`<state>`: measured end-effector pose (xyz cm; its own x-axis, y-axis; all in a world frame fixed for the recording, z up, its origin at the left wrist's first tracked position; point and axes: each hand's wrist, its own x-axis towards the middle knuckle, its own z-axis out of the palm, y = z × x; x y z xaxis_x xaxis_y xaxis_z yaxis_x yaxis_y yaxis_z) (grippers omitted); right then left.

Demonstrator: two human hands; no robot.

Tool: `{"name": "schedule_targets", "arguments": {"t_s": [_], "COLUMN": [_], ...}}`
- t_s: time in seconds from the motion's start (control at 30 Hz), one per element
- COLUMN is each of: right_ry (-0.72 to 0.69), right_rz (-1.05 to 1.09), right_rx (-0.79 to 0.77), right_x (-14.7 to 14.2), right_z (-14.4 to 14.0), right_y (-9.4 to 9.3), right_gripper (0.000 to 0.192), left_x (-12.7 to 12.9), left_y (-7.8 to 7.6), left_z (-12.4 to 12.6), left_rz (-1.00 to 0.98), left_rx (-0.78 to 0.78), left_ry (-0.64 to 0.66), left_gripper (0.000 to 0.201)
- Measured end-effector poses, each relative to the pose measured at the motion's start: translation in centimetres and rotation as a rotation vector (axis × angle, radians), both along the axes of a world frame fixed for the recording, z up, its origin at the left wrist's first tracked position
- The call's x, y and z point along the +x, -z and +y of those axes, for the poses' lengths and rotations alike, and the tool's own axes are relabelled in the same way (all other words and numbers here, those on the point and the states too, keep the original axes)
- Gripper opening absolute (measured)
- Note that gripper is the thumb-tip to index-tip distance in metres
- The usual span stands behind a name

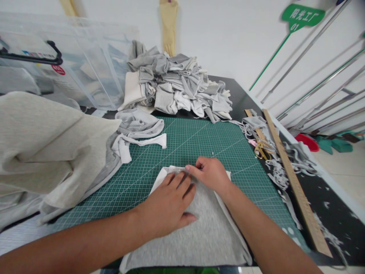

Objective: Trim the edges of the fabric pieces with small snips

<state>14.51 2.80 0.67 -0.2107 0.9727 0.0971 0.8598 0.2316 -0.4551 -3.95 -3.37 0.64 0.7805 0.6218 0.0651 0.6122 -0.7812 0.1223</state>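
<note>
A light grey piece of fabric (205, 236) lies spread on the green cutting mat (213, 137), close to the front edge. My left hand (171, 205) rests flat on this fabric with its fingers stretched toward the far edge. Beside it, my right hand (209, 173) pinches the fabric's far edge between thumb and curled fingers. White layers of cloth show under the grey one at the far corners. A larger heap of beige and grey fabric (54, 140) lies to the left of my left hand.
Grey and white cloth pieces (176, 83) are piled at the back, by a clear plastic bin (85, 64). Along the right lie a long wooden ruler (296, 182), gold-handled scissors (261, 151) and fabric scraps (276, 173). Metal poles (322, 95) lean against the wall.
</note>
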Motion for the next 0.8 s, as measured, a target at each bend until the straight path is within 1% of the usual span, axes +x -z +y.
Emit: {"name": "schedule_targets", "arguments": {"t_s": [0.2, 0.4, 0.8], "right_ry": [0.009, 0.028, 0.021], "right_rz": [-0.082, -0.089, -0.104], "right_rx": [0.020, 0.010, -0.033], "right_x": [-0.06, -0.19, -0.28], "right_z": [0.34, 0.35, 0.55], "right_y": [0.28, 0.14, -0.05], "right_gripper": [0.045, 0.045, 0.046], "left_x": [0.00, 0.08, 0.00], "left_y": [-0.15, -0.09, -0.21], "left_z": [0.04, -0.06, -0.05], "left_rz": [-0.001, 0.011, 0.010], "left_rx": [0.008, 0.011, 0.015], "left_ry": [0.003, -0.005, -0.009], "left_gripper": [0.065, 0.064, 0.064]}}
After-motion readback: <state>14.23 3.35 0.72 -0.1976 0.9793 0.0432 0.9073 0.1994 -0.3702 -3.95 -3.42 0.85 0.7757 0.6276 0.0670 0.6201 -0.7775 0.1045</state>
